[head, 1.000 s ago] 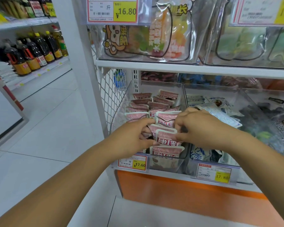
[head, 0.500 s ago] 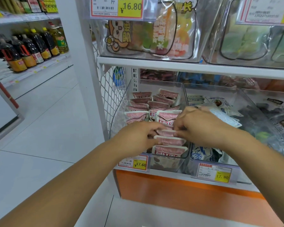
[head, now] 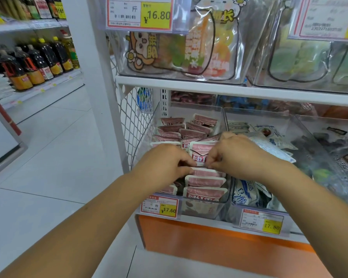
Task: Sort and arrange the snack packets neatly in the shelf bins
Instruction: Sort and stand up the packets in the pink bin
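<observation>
Several pink snack packets (head: 204,180) with white edges stand in rows inside a clear plastic bin (head: 223,121) on the lower shelf. My left hand (head: 165,163) and my right hand (head: 235,155) meet over the middle of the bin. Both pinch the lower edge of one upright pink packet (head: 200,152) between thumb and fingers. Packets lie in front of and behind the held one. The fingertips are partly hidden behind the knuckles.
The neighbouring bin (head: 255,207) on the right holds white and blue packets (head: 243,194). Price tags (head: 160,206) hang on the bin fronts. A white shelf (head: 229,89) above carries bins of clear pouches. Sauce bottles (head: 34,63) line an aisle shelf at left.
Both hands have shifted slightly up and back in the bin, from the front packets to one in the middle row, and the camera has moved closer.
</observation>
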### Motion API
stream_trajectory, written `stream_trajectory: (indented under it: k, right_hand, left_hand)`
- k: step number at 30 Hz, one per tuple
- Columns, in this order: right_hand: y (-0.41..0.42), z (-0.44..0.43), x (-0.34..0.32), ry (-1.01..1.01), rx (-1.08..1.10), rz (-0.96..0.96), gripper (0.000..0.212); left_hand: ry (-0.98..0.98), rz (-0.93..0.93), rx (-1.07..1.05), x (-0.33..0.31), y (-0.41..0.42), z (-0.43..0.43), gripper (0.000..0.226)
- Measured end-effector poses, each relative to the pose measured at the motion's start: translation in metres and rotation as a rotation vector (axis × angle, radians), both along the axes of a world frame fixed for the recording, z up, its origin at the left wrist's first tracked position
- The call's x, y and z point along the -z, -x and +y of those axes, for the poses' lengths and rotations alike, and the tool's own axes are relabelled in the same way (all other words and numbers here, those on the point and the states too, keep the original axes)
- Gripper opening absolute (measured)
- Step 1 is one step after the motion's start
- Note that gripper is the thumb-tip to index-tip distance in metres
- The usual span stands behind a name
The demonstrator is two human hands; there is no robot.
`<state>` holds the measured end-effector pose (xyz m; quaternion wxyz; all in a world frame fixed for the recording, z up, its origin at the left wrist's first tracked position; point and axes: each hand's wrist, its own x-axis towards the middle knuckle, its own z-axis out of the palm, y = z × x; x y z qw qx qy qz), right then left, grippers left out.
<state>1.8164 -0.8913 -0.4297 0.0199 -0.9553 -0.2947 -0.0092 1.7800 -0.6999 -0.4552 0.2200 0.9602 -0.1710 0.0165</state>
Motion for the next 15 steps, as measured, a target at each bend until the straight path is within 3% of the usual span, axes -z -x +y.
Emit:
stream_trajectory:
  k: [3, 5, 7, 9, 13, 15]
  right_hand:
    - [-0.001, -0.007, -0.011, -0.116, 0.022, 0.000, 0.012]
    - [-0.006, -0.008, -0.017, -0.218, 0.070, -0.047, 0.012]
    - [-0.011, -0.005, -0.014, -0.155, 0.107, -0.038, 0.019]
    - [-0.014, 0.000, -0.005, -0.065, 0.115, -0.036, 0.021]
    - [-0.011, 0.000, -0.004, -0.009, 0.052, 0.018, 0.011]
    - [-0.008, -0.004, -0.007, 0.041, 0.040, 0.090, 0.013]
  left_hand:
    - [-0.016, 0.013, 0.007, -0.001, -0.003, 0.006, 0.021]
    - [0.102, -0.005, -0.013, -0.001, -0.005, 0.010, 0.023]
    - [0.135, -0.109, -0.054, 0.001, -0.007, 0.011, 0.028]
    - [0.049, -0.174, -0.066, 0.007, -0.012, 0.012, 0.035]
    - [-0.173, -0.114, -0.026, 0.013, -0.017, 0.009, 0.023]
    - [-0.156, -0.064, -0.020, 0.012, -0.019, 0.010, 0.018]
